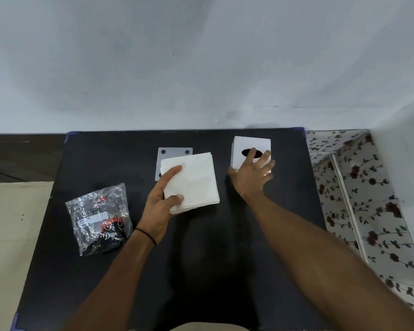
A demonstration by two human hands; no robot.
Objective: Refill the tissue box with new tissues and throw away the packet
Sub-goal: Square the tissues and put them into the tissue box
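A white stack of tissues is held just above the black table by my left hand, thumb on top and fingers under its near-left corner. The white tissue box with a dark oval slot stands at the back right. My right hand lies over its front, fingers spread across the top and side. A flat grey-white panel with dark dots at its corners lies behind the tissues, partly covered by them. The crumpled clear plastic packet with a label and red-black print lies at the left.
A pale wall rises right behind the table's far edge. A surface with a rose-patterned cover stands to the right of the table. A beige floor and a dark brown strip show at the left.
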